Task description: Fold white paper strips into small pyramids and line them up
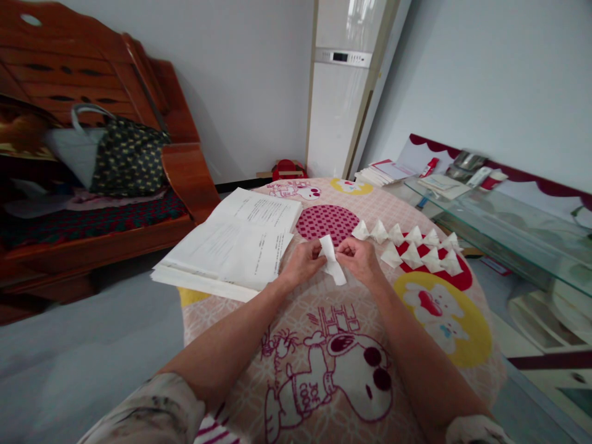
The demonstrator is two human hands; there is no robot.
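A narrow strip of white paper (332, 262) is held between my two hands, just above the patterned tablecloth. My left hand (303, 264) pinches its left edge, fingers curled. On the opposite edge, my right hand (358, 258) grips it between thumb and fingers. The strip looks creased along its length and slants from upper left to lower right. To the right stand several small folded paper pyramids (414, 254) in two rows. Left of my hands, an open stack of printed sheets (235, 240) lies spread on the table.
The round table's cloth (324, 382) carries cartoon figures. At the right, a glass shelf (499, 216) holds papers and containers close to the table edge. A wooden bench (180, 166) with a dark patterned bag (129, 157) stands left; a tall white cabinet-like unit (340, 111) stands behind.
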